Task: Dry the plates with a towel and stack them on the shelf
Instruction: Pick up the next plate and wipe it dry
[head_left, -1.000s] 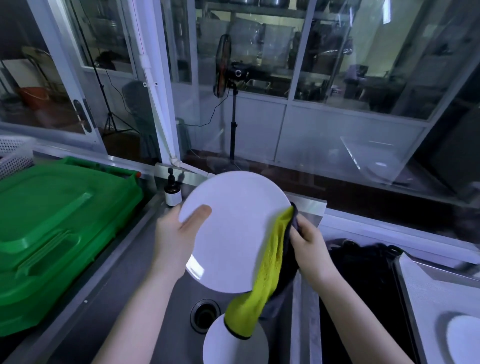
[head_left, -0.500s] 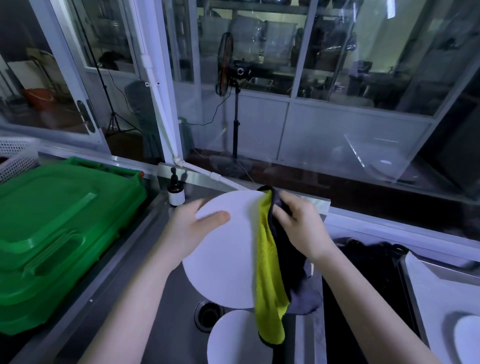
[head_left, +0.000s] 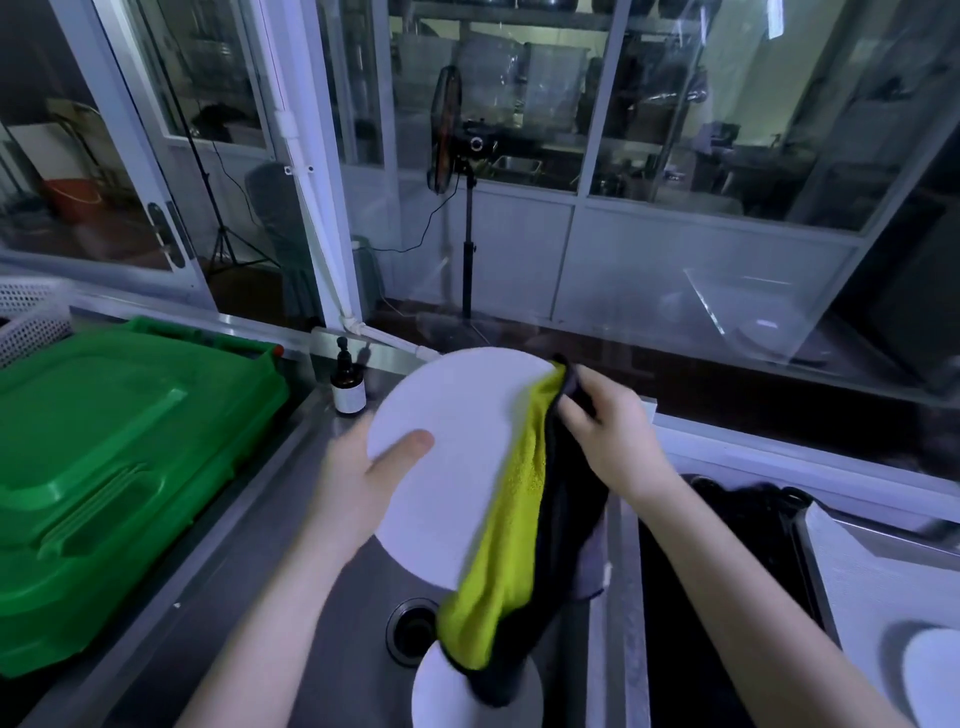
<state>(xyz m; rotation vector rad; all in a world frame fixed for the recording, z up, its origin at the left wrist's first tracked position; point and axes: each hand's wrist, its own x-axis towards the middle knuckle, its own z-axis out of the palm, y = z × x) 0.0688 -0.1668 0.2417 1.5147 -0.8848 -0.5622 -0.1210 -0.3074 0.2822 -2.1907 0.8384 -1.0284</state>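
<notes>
A round white plate (head_left: 457, 447) is tilted up over the steel sink (head_left: 291, 597). My left hand (head_left: 363, 483) grips its left rim, thumb on the face. My right hand (head_left: 610, 436) pinches a yellow-and-black towel (head_left: 511, 525) against the plate's upper right edge; the towel hangs down over the plate's right side. Below, a second white plate (head_left: 441, 696) lies in the sink, partly covered by the towel's end. Another white plate (head_left: 935, 670) sits on the counter at the far right.
A green plastic crate lid (head_left: 104, 467) fills the left side. A small dark pump bottle (head_left: 348, 384) stands at the sink's back edge. The drain (head_left: 410, 623) is below the plate. A dark second basin (head_left: 727, 571) lies to the right. Glass partitions stand behind.
My right hand moved the towel from the plate's lower right edge up to its top right edge. The plate has tilted and shifted slightly; my left hand keeps its grip.
</notes>
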